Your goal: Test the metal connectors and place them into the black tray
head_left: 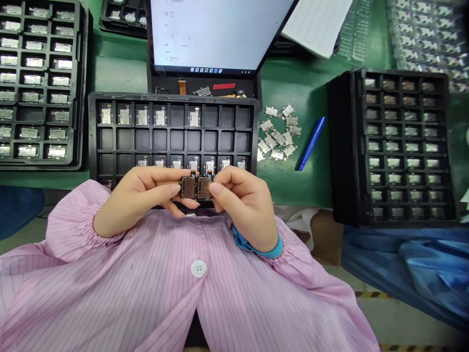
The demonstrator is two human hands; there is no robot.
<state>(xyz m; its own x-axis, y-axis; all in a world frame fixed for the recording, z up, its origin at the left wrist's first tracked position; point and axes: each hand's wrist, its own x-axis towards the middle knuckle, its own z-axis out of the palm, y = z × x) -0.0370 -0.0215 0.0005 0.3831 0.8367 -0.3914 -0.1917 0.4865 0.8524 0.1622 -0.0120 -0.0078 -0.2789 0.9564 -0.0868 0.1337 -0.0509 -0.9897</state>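
Two small metal-cased circuit modules are held side by side over the near edge of a black compartment tray [176, 122]. My left hand [150, 193] pinches the left module [188, 187] between thumb and fingers. Thumb and forefinger of my right hand [245, 200] grip the right module [203, 188] at its outer edge. Each module has a short dark tab pointing away from me. Similar silvery modules stand in part of the tray's far row and along a nearer row; my hands hide the tray's nearest part.
Loose silvery modules [276, 134] lie heaped right of the tray, beside a blue pen [312, 143]. Stacked filled trays stand at left [85, 88] and right [361, 146]. Behind are a screen [220, 34], a red strip [224, 86] and a lined notepad [318, 22].
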